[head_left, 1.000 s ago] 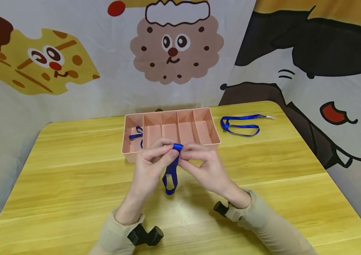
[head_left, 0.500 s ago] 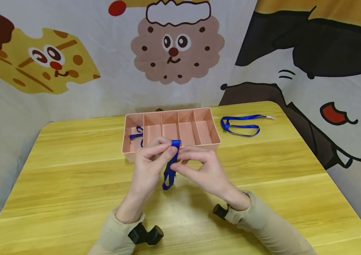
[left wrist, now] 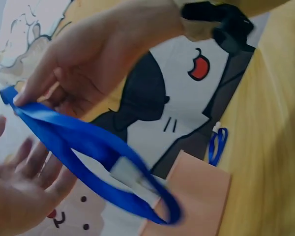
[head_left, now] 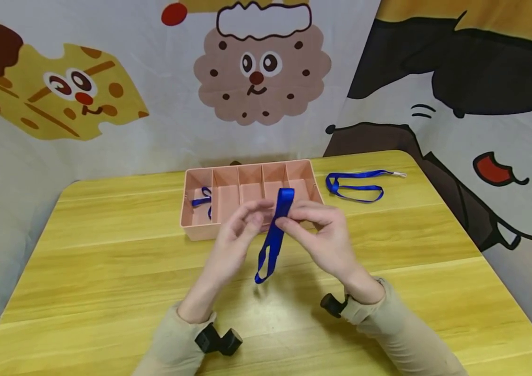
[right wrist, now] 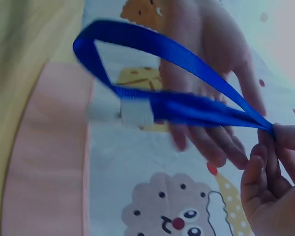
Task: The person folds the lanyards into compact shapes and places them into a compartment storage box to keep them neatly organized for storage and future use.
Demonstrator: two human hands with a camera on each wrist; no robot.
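A folded blue lanyard (head_left: 274,240) hangs above the table in front of the pink box (head_left: 200,233). My right hand (head_left: 329,237) pinches it between thumb and fingers near its upper folded end; the looped end dangles lower left. Close on its left, my left hand (head_left: 235,235) has loosely bent fingers with nothing gripped. In the left wrist view that left hand (left wrist: 24,191) is spread beneath the strap. A whitish clip (right wrist: 136,112) shows beside the loop in the right wrist view, somewhat blurred.
The pink box is split into several compartments; its leftmost one contains a blue lanyard (head_left: 204,200). Right of the box, another blue lanyard (head_left: 360,187) with a metal-looking clip (head_left: 399,174) lies on the wooden table (head_left: 106,261). A cartoon-printed cloth (head_left: 162,104) hangs behind.
The left hand has let go of the lanyard and drawn slightly away. The right hand, which had loosened around the strap, now pinches it and has moved right and up with it.
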